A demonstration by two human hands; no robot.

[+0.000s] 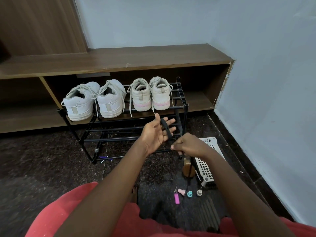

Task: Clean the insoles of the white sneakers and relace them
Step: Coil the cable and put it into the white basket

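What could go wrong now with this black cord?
The black cord lies loosely across the straight fingers of the left hand; it may slip off if the right hand, pinching it, pulls. Its hanging end dangles near the small bottles on the floor and could topple them.

- Just one camera is used, and it sits on the person's head
- It looks forward and down at the dark floor
- The left hand and right hand are close, in the middle of the view
- The black shoe rack with the white sneakers stands a bit further off
- The wide view also takes in the blue wall behind and on the right
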